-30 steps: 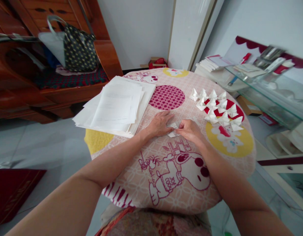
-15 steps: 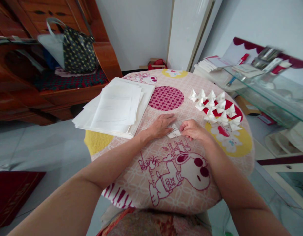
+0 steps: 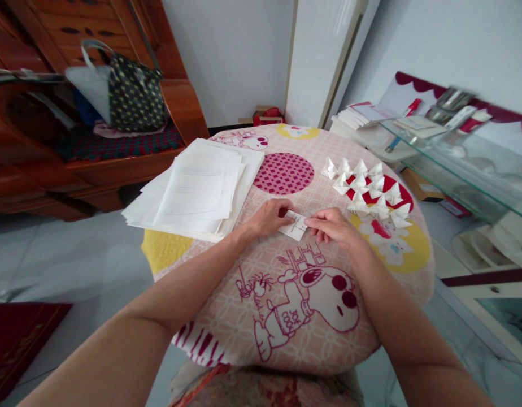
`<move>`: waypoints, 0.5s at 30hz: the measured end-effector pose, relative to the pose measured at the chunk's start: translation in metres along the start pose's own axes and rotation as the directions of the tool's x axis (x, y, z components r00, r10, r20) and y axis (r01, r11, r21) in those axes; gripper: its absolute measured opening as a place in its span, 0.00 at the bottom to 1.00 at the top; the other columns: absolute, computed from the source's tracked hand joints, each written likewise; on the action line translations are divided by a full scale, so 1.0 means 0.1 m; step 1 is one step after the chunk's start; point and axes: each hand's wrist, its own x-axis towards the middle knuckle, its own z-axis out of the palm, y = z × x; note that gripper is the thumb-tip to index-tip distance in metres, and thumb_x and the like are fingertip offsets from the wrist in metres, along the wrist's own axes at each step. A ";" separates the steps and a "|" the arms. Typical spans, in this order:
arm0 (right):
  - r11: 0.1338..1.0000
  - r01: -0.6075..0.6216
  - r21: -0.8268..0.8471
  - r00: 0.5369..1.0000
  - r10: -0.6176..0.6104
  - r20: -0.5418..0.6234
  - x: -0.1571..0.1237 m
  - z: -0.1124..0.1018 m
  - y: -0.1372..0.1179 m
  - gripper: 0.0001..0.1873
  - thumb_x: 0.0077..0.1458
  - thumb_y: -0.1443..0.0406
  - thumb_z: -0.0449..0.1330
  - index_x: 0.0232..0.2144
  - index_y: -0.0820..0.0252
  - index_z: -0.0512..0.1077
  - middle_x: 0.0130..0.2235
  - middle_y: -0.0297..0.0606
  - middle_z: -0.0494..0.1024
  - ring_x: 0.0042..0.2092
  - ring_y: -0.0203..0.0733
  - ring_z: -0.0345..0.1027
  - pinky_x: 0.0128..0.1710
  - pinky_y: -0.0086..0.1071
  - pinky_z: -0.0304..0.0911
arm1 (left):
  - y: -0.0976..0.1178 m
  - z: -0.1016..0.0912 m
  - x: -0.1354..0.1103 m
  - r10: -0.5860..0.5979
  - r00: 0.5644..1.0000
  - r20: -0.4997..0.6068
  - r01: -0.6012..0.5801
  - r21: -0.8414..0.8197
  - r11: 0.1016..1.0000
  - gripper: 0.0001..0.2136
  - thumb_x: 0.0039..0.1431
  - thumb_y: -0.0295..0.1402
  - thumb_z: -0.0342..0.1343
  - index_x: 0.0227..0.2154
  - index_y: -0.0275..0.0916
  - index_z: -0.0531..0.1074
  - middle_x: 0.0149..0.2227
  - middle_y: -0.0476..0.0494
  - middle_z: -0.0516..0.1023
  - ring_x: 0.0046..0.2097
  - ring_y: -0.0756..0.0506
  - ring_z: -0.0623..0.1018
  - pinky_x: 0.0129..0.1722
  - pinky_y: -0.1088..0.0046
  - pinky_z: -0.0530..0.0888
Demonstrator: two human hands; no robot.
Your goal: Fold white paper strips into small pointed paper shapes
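Between my hands, just above or on the cloth, is a small folded piece of paper (image 3: 294, 227) with print on it. My left hand (image 3: 269, 217) grips its left edge, fingers curled. The thumb and forefinger of my right hand (image 3: 329, 225) pinch its right corner. To the right, several folded paper boats (image 3: 359, 183) stand in rows on the tablecloth. A stack of white paper sheets (image 3: 197, 189) lies on the left of the table, some with faint print.
The round table wears a patterned cloth (image 3: 227, 271) with cartoon figures. At right is a glass shelf (image 3: 447, 164) with cups and a blue pen. A wooden bench (image 3: 129, 164) holding a dotted bag (image 3: 136, 93) stands at the left.
My left fingers have gone from lying over the paper to gripping its edge. The paper has turned and shows more of its printed face. The view has shifted slightly.
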 end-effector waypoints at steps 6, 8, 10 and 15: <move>0.968 0.143 0.205 0.990 -0.142 -0.018 0.10 0.13 0.10 0.14 0.46 0.59 0.70 0.30 0.65 0.79 0.26 0.40 0.80 0.27 0.36 0.72 0.27 0.28 0.66 | 0.02 0.02 -0.03 -0.075 0.995 -0.063 0.046 -0.372 0.927 0.07 0.59 0.30 0.58 0.39 0.35 0.70 0.34 0.46 0.77 0.33 0.51 0.75 0.32 0.76 0.71; 0.942 0.214 0.257 0.977 -0.199 -0.081 0.15 0.20 0.15 0.16 0.43 0.56 0.70 0.29 0.64 0.79 0.28 0.41 0.81 0.28 0.38 0.72 0.28 0.31 0.67 | 0.04 0.03 -0.03 -0.063 0.997 -0.047 0.034 -0.462 0.886 0.07 0.57 0.29 0.59 0.38 0.35 0.70 0.33 0.47 0.76 0.32 0.52 0.74 0.31 0.77 0.70; 0.929 0.272 0.251 0.961 -0.248 -0.122 0.18 0.23 0.18 0.16 0.44 0.54 0.69 0.26 0.63 0.79 0.27 0.39 0.80 0.29 0.39 0.70 0.28 0.31 0.65 | 0.06 0.03 -0.04 -0.039 0.999 -0.034 0.018 -0.480 0.877 0.07 0.55 0.29 0.59 0.37 0.35 0.71 0.31 0.49 0.75 0.30 0.52 0.72 0.29 0.78 0.68; 0.918 0.398 -0.008 0.905 -0.394 -0.161 0.13 0.19 0.14 0.16 0.46 0.57 0.66 0.17 0.60 0.69 0.19 0.30 0.65 0.24 0.33 0.55 0.23 0.29 0.49 | 0.16 -0.01 -0.08 0.035 0.998 -0.048 -0.045 -0.238 0.970 0.03 0.54 0.29 0.58 0.28 0.35 0.75 0.24 0.53 0.69 0.27 0.53 0.66 0.27 0.77 0.60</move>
